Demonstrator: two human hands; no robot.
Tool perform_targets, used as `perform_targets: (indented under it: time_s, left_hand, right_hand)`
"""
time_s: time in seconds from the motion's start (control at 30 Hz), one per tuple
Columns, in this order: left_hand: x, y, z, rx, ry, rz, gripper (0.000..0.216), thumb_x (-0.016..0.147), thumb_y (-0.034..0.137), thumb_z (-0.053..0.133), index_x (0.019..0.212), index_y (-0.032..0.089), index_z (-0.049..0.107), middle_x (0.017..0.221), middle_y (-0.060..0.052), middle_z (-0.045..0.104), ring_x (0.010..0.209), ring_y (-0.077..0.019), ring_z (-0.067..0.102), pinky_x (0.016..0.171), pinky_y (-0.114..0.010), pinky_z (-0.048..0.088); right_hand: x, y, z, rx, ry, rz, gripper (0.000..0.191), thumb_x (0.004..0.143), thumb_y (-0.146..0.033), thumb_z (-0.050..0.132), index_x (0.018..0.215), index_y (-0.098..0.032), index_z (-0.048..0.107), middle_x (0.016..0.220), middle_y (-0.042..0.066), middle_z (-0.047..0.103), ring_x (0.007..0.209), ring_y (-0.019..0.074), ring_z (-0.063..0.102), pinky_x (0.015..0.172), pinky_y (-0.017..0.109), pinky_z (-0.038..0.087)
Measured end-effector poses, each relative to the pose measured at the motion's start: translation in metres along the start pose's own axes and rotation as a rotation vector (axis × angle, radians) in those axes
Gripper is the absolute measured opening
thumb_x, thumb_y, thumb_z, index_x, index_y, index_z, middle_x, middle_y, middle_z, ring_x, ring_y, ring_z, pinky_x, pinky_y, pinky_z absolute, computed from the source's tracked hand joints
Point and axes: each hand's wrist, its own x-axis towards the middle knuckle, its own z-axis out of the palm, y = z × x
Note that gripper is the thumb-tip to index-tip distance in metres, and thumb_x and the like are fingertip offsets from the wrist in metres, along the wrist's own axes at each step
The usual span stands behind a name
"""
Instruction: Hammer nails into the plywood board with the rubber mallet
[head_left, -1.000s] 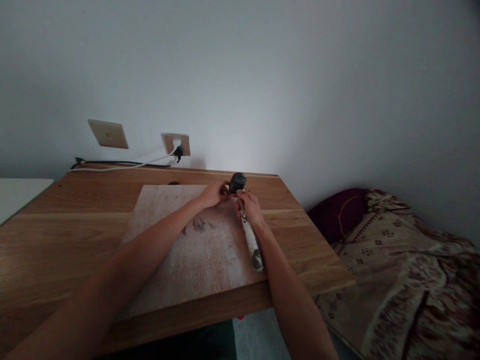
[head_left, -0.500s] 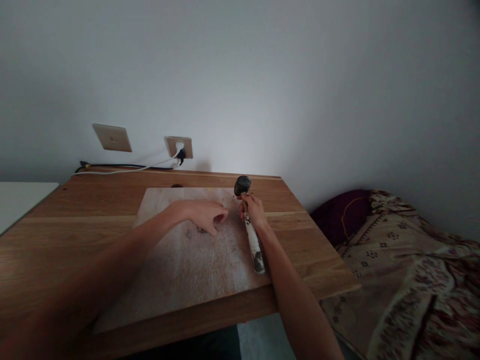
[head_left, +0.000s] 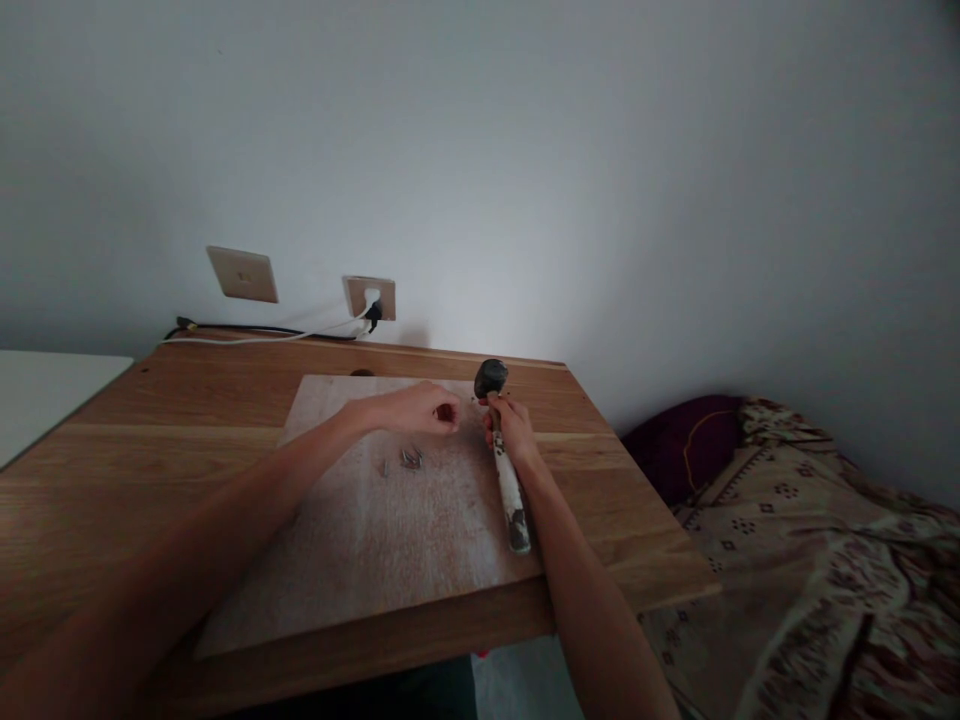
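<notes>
Head view: the right hand (head_left: 507,426) is wrapped round the hammer (head_left: 504,460) high on its pale, stained handle, just under the dark head. The fingers are closed tight on the handle, and the head sits low over the far edge of the board (head_left: 375,545). The butt of the handle points back toward the person, above the board's right edge.

The left hand (head_left: 416,408) hovers just left of the hammer head, its fingers (head_left: 448,412) curled in with thumb and forefinger tips pressed together in a pinch. A small heap of nails (head_left: 409,459) lies loose on the board just near of that hand. The board lies flat on the wooden surface (head_left: 112,470).

As I judge it, the work calls for holding whatever is pinched upright and low. The short grip on the hammer suits light, controlled taps, with the fingertips kept clear of the head.

What the pinch holds is too small and dim to make out. The nails cannot be counted. Both forearms run out of the bottom edge. A bed (head_left: 795,560) with a patterned blanket is cut off on the right, and the sockets (head_left: 369,297) on the wall are in shadow.
</notes>
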Motion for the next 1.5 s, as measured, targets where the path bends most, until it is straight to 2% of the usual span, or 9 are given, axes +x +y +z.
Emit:
perform_targets:
  time_s: [0.13,0.23,0.47,0.67,0.83,1.13,1.5]
  left_hand:
    - [0.006,-0.023,0.011,-0.106,0.216,-0.048,0.008,0.08,0.02,0.069,0.089,0.02,0.069,0.079,0.0,0.073,0.074,-0.0163,0.068,0.071,-0.026,0.051]
    - [0.017,-0.039,0.018,-0.068,0.364,-0.074,0.007,0.085,0.022,0.067,0.091,0.018,0.069,0.079,-0.001,0.073,0.074,-0.0165,0.069,0.072,-0.028,0.053]
    - [0.039,-0.058,0.026,0.078,0.496,-0.104,0.011,0.087,0.019,0.064,0.089,0.018,0.075,0.083,-0.003,0.077,0.077,-0.0179,0.07,0.076,-0.028,0.053]
    - [0.035,-0.066,0.027,0.058,0.476,-0.134,0.014,0.086,0.016,0.066,0.093,0.018,0.079,0.09,-0.004,0.08,0.083,-0.02,0.074,0.08,-0.03,0.055]
    - [0.034,-0.063,0.026,0.079,0.466,-0.101,0.016,0.087,0.018,0.065,0.094,0.018,0.079,0.092,-0.005,0.081,0.084,-0.0204,0.073,0.083,-0.031,0.055]
    - [0.03,-0.06,0.024,0.123,0.424,-0.121,0.02,0.088,0.025,0.064,0.093,0.017,0.081,0.091,-0.006,0.081,0.084,-0.0214,0.074,0.079,-0.029,0.052]
    - [0.031,-0.061,0.024,0.141,0.445,-0.114,0.018,0.09,0.027,0.067,0.092,0.018,0.082,0.087,-0.005,0.08,0.08,-0.0204,0.072,0.076,-0.029,0.05]
  right_hand:
    - [0.003,0.002,0.001,0.007,0.0,-0.003,0.035,0.08,-0.052,0.063,0.085,-0.017,0.066,0.049,-0.007,0.051,0.031,0.0097,0.045,0.031,0.022,0.033]
    - [0.005,0.003,0.001,0.01,-0.002,-0.007,0.033,0.08,-0.05,0.062,0.082,-0.017,0.066,0.048,-0.007,0.051,0.031,0.0101,0.045,0.031,0.022,0.033]
    - [0.003,0.003,-0.001,0.016,-0.005,-0.01,0.036,0.08,-0.053,0.064,0.085,-0.017,0.067,0.05,-0.007,0.052,0.032,0.0099,0.046,0.031,0.022,0.033]
    - [0.001,-0.001,-0.001,0.041,-0.018,0.005,0.035,0.08,-0.051,0.064,0.087,-0.016,0.068,0.049,-0.006,0.053,0.032,0.0103,0.046,0.031,0.022,0.034]
    - [-0.001,-0.005,0.003,0.074,-0.064,0.01,0.037,0.078,-0.05,0.065,0.089,-0.015,0.068,0.05,-0.006,0.054,0.032,0.0102,0.046,0.031,0.022,0.035]
    - [-0.001,-0.002,0.009,0.089,-0.1,0.011,0.039,0.076,-0.054,0.067,0.088,-0.016,0.067,0.05,-0.007,0.054,0.032,0.0099,0.046,0.03,0.023,0.033]
    - [0.001,0.002,0.009,0.105,-0.113,-0.003,0.041,0.075,-0.056,0.067,0.086,-0.017,0.067,0.05,-0.007,0.054,0.032,0.0097,0.046,0.03,0.022,0.034]
